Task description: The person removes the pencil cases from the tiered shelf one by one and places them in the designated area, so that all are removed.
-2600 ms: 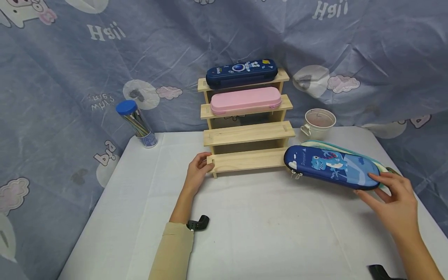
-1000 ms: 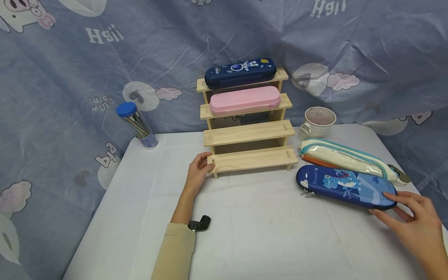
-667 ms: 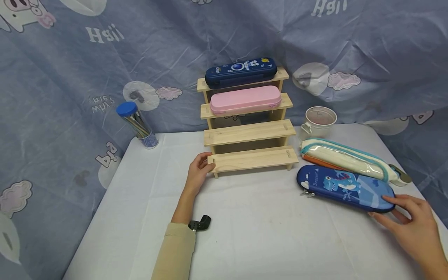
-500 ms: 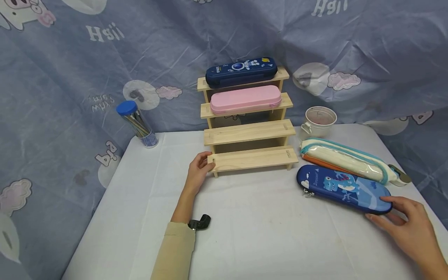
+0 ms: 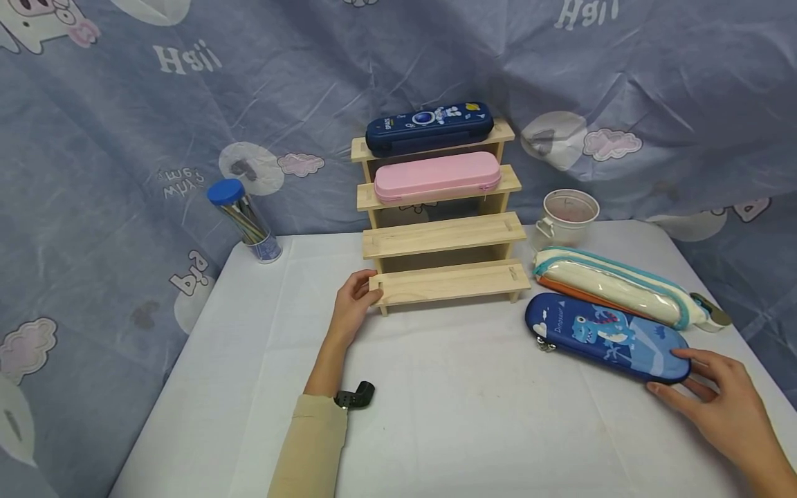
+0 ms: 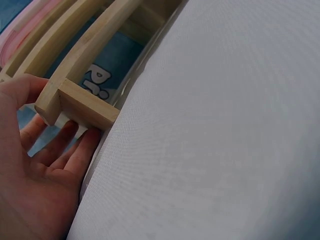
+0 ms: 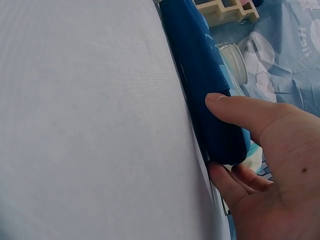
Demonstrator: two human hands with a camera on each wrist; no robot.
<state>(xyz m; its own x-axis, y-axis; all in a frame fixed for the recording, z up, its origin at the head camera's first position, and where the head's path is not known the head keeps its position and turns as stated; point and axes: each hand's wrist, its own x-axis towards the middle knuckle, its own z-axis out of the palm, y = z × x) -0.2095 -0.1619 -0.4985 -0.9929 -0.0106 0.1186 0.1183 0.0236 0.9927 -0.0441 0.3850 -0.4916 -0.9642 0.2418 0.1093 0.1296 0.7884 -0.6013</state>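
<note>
My left hand point(image 5: 351, 304) pinches the left end of the lowest step of a wooden stepped rack point(image 5: 451, 282). In the left wrist view, the thumb lies over the step's end point(image 6: 48, 102) and the fingers reach beneath it. My right hand point(image 5: 722, 398) grips the right end of a dark blue dinosaur pencil case point(image 5: 610, 337), which lies flat or nearly so on the table. Thumb and fingers are on opposite sides of the case point(image 7: 200, 75) in the right wrist view. A navy space pencil case point(image 5: 429, 129) and a pink pencil case point(image 5: 438, 178) rest on the top two steps.
Just behind the dinosaur case lies a cream see-through pencil case point(image 5: 613, 280) with teal trim. A white cup point(image 5: 568, 216) stands farther back. At the back left is a blue-lidded tube point(image 5: 244, 221) of pencils. A patterned blue cloth point(image 5: 299, 83) hangs behind the white table point(image 5: 448, 415).
My right hand has brought the dinosaur case away from the rack, right and toward me, uncovering the see-through case. Lately its held end shifted slightly left and nearer. My left hand stayed put.
</note>
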